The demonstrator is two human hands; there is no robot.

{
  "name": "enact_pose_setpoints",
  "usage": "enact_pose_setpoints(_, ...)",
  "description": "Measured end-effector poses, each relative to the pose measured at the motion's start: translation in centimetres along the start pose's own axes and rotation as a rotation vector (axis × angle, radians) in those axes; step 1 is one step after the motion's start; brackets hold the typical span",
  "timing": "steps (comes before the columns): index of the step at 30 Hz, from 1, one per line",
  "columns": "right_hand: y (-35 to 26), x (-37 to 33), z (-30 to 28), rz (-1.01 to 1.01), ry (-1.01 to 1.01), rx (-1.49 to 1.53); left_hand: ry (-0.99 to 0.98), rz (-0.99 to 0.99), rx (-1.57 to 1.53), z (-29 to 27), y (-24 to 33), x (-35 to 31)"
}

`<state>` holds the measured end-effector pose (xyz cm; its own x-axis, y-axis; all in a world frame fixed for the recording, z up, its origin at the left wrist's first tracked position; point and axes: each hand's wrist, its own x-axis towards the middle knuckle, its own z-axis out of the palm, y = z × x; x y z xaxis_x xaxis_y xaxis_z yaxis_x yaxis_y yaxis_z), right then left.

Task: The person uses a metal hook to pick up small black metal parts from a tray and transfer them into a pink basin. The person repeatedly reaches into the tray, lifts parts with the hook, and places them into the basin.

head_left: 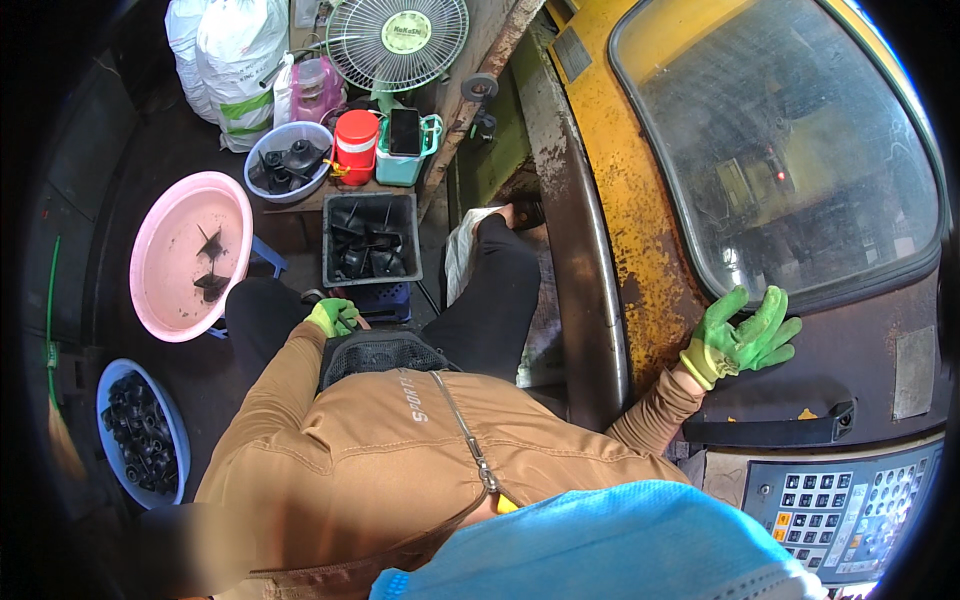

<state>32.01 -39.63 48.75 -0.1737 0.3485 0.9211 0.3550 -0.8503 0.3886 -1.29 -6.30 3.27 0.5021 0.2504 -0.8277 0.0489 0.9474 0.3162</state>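
Whether the left hand (334,317) holds anything is unclear.

Your right grip (745,335), in a green-and-yellow glove, has its fingers spread by the lower corner of the yellow machine's (640,230) window (790,150), near a black handle (770,432). Your left grip (333,317), gloved alike, is curled beside your left thigh (262,315); whether it holds anything is unclear. Ahead, between your legs, a black crate (370,281) holds dark parts (365,258). To your left stand a pink basin (168,255) with dark pieces (211,286) and a light-blue basin (183,440) full of black parts (140,430).
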Motion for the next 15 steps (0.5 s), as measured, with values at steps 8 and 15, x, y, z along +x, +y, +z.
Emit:
enact_pose_setpoints(8,-0.1,0.3,-0.1,-0.009,0.017,0.029,0.013,0.008,0.017,1.0,0.2,-1.1)
enact_pose_setpoints(15,-0.2,0.3,0.0,-0.017,0.028,0.008,-0.038,-0.015,0.030,0.6,0.2,-1.1)
